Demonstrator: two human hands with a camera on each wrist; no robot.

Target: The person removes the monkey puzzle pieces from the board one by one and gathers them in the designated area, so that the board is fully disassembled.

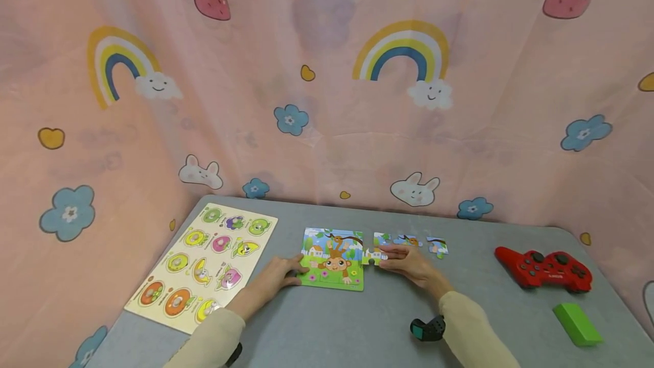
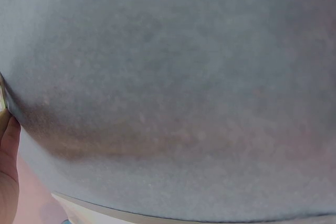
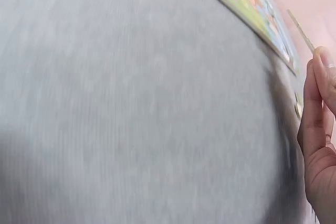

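A jigsaw puzzle (image 1: 332, 257) with a monkey picture lies in a flat board on the table. At the board's left edge my left hand (image 1: 271, 280) grips with thumb and fingers. The left wrist view catches only the thumb (image 2: 9, 161) and a sliver of the board's edge. Just right of the puzzle, my right hand (image 1: 411, 266) pinches a puzzle piece (image 1: 372, 255) showing a white fence. In the right wrist view that piece (image 3: 300, 30) appears edge-on, raised above the table. Loose pieces (image 1: 437, 245) lie behind and right of the right hand, which partly covers some.
A cream fruit-picture board (image 1: 199, 260) lies on the left. To the right are a red game controller (image 1: 544, 270) and a green block (image 1: 577, 324). A patterned pink curtain (image 1: 327, 158) hangs behind the grey table (image 1: 332, 328).
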